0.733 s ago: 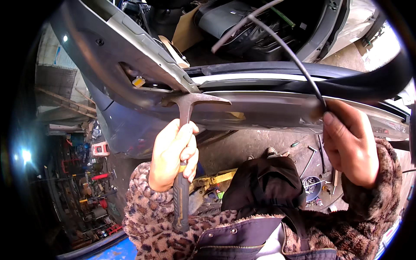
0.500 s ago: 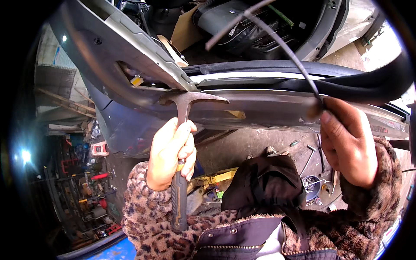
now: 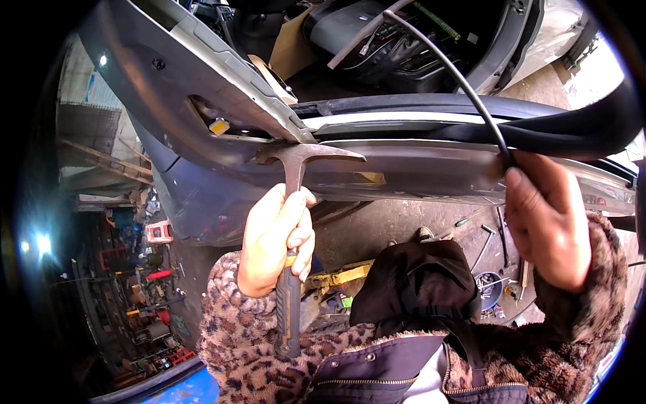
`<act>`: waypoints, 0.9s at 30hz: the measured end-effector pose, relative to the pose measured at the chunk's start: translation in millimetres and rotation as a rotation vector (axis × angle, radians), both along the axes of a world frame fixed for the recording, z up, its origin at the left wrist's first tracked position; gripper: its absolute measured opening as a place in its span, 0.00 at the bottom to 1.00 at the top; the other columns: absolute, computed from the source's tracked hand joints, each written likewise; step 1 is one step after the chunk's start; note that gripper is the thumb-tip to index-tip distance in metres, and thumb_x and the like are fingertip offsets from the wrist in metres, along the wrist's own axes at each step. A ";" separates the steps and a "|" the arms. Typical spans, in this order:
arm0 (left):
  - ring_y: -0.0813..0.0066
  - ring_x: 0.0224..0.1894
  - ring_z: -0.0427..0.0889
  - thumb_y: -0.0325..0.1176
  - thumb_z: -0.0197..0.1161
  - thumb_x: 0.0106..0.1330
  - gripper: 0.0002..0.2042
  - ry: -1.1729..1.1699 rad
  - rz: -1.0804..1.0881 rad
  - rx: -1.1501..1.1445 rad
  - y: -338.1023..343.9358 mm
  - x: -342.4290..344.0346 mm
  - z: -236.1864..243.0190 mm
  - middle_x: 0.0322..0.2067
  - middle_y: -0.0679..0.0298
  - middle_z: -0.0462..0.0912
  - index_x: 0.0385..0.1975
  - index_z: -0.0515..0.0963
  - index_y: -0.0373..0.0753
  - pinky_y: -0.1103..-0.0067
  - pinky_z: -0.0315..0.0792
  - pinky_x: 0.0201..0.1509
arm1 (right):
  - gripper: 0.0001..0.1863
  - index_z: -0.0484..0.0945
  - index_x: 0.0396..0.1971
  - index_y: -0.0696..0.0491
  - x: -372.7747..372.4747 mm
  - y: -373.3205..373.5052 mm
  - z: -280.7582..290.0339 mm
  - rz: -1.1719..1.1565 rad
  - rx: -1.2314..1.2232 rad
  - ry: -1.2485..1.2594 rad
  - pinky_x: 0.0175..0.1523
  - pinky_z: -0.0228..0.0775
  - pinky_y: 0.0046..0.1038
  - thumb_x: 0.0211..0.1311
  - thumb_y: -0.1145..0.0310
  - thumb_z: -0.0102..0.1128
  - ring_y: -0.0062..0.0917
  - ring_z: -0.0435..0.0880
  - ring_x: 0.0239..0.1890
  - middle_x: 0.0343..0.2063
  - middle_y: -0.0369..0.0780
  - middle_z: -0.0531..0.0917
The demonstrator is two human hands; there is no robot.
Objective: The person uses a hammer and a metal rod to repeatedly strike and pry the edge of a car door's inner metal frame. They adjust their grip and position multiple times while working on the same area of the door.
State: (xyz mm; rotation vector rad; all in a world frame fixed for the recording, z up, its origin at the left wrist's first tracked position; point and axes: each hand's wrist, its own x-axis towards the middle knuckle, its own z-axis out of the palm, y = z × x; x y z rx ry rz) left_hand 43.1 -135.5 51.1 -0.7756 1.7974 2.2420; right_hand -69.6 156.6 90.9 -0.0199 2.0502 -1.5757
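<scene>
My left hand (image 3: pixel 274 239) is closed around a hammer (image 3: pixel 288 306), gripping the upper part of its dark grey handle. Its rusty steel head, with one long pointed end, is at the top, against or just in front of the grey car body sill (image 3: pixel 417 165). Pinched in the fingers of my right hand (image 3: pixel 550 225) is a bent metal rod (image 3: pixel 464 84), which curves up and left over the door opening. A short crossbar (image 3: pixel 360 42) is at its far end. The rod's lower end, by my fingertips, is blurred.
A grey car pillar (image 3: pixel 202 81) slopes across the upper left. A loose black rubber seal (image 3: pixel 572 128) curves along the right side of the opening. Below, a bucket of small parts (image 3: pixel 489 289), scattered tools and a yellow metal piece (image 3: pixel 343 275) lie on the floor.
The rod's crossbar has shifted slightly up and right, and the rod looks sharper. The hammer and both hands appear slightly further right, along with the whole view. Both grips are unchanged.
</scene>
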 end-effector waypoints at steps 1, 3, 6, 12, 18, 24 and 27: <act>0.80 0.06 0.61 0.35 0.45 0.80 0.10 -0.008 -0.002 0.001 0.7 -0.8 1.3 0.16 0.71 0.61 0.45 0.67 0.33 0.80 0.65 0.08 | 0.10 0.77 0.48 0.62 3.4 0.9 -1.0 0.157 0.051 0.121 0.33 0.69 0.30 0.72 0.75 0.54 0.27 0.77 0.25 0.25 0.38 0.79; 0.80 0.06 0.61 0.35 0.45 0.80 0.10 -0.006 -0.005 0.007 0.7 -0.9 2.5 0.16 0.71 0.61 0.45 0.67 0.33 0.80 0.65 0.08 | 0.10 0.77 0.47 0.63 17.2 2.7 -7.2 0.466 0.155 0.351 0.35 0.72 0.33 0.70 0.77 0.57 0.33 0.81 0.26 0.27 0.41 0.81; 0.80 0.06 0.62 0.35 0.45 0.80 0.10 0.011 -0.004 0.012 -0.3 -0.1 1.0 0.16 0.70 0.61 0.46 0.67 0.33 0.80 0.65 0.08 | 0.10 0.77 0.44 0.64 4.5 2.2 -5.3 0.111 -0.027 0.144 0.29 0.67 0.28 0.71 0.72 0.55 0.22 0.75 0.22 0.23 0.40 0.78; 0.80 0.06 0.62 0.35 0.45 0.80 0.10 0.002 0.003 0.016 0.5 -0.4 -0.6 0.15 0.70 0.60 0.46 0.67 0.33 0.80 0.65 0.08 | 0.12 0.76 0.46 0.64 9.6 5.3 -5.0 0.285 0.103 0.214 0.27 0.64 0.22 0.73 0.71 0.55 0.14 0.71 0.22 0.26 0.38 0.80; 0.80 0.06 0.62 0.35 0.45 0.80 0.11 -0.001 0.005 0.018 -0.3 0.0 -0.4 0.15 0.70 0.61 0.46 0.67 0.33 0.80 0.65 0.08 | 0.08 0.75 0.43 0.64 18.6 -0.3 -5.2 0.449 0.160 0.358 0.32 0.71 0.34 0.66 0.79 0.55 0.42 0.82 0.24 0.22 0.55 0.77; 0.80 0.06 0.62 0.36 0.45 0.80 0.11 0.029 -0.007 0.011 -1.1 -1.1 -4.0 0.15 0.70 0.61 0.46 0.67 0.33 0.81 0.65 0.08 | 0.10 0.76 0.47 0.65 16.2 3.0 -4.3 0.332 0.160 0.326 0.32 0.70 0.27 0.70 0.76 0.54 0.22 0.79 0.26 0.26 0.44 0.82; 0.80 0.06 0.62 0.35 0.45 0.80 0.11 0.018 0.012 0.017 -0.9 1.0 -4.7 0.15 0.70 0.61 0.46 0.67 0.33 0.81 0.65 0.08 | 0.11 0.76 0.46 0.65 4.6 0.9 -5.2 0.329 0.074 0.254 0.27 0.65 0.25 0.71 0.73 0.55 0.20 0.72 0.19 0.19 0.39 0.76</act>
